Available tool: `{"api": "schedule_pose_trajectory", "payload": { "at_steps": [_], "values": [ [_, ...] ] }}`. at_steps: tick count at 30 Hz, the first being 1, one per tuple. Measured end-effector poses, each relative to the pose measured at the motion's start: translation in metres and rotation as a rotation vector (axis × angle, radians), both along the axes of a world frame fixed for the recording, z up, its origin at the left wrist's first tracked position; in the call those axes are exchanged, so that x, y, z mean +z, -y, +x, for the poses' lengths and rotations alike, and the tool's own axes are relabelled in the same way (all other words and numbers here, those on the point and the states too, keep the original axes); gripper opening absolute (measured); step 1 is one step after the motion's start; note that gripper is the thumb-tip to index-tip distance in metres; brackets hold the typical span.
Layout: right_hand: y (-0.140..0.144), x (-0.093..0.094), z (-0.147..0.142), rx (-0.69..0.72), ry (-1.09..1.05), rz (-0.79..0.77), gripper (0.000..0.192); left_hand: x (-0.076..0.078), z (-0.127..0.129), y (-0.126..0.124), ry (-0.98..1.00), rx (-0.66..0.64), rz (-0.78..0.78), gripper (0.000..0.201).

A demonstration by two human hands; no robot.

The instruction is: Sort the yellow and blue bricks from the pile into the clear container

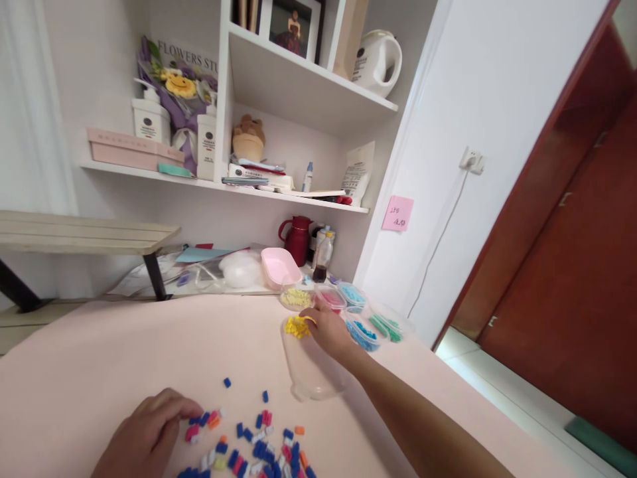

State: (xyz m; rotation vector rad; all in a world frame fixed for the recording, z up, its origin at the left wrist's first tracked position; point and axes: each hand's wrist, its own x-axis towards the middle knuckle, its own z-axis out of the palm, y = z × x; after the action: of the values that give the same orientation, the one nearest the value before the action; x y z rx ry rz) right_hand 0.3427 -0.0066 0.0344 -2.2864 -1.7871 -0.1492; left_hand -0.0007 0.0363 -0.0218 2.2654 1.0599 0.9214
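Note:
My right hand (326,330) reaches over the far end of a clear plastic tray (318,378). Its fingers are closed on a small yellow piece, whose full shape they hide. Just beside the fingertips, a pile of yellow bricks (296,326) lies at the tray's far end. My left hand (146,431) rests on the table at lower left with its fingers loosely bent and apart. Its index fingertip is next to a few blue, pink and orange bricks (204,419). Many more loose bricks (263,455), blue, white, pink and orange, are scattered at the near edge.
Beyond my right hand stand clear tubs with pale yellow pieces (297,299), red pieces (332,300), blue pieces (365,335) and green pieces (391,328). Behind them are a pink basin (280,267), a red jug (298,240) and a bottle of dark liquid (322,259). A wooden bench (84,232) is at left.

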Motion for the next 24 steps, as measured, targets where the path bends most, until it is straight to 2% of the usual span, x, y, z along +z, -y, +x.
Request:
{"api": "schedule_pose_trajectory", "payload": {
  "at_steps": [4,8,17,24],
  "values": [
    [-0.015,-0.004,-0.001,-0.010,0.005,-0.017,0.032,-0.007,-0.001,-0.004,-0.021,-0.003,-0.002,0.029],
    [-0.022,-0.011,-0.001,-0.039,0.008,-0.051,0.034,-0.008,0.000,-0.004,-0.036,0.011,-0.002,0.030],
    [-0.021,-0.015,0.007,-0.062,-0.007,-0.059,0.024,-0.012,-0.001,-0.007,-0.088,-0.019,0.015,0.031],
    [-0.021,-0.018,0.010,-0.044,-0.017,-0.040,0.030,-0.007,0.002,-0.004,-0.078,-0.004,0.034,0.030]
  ]
}}
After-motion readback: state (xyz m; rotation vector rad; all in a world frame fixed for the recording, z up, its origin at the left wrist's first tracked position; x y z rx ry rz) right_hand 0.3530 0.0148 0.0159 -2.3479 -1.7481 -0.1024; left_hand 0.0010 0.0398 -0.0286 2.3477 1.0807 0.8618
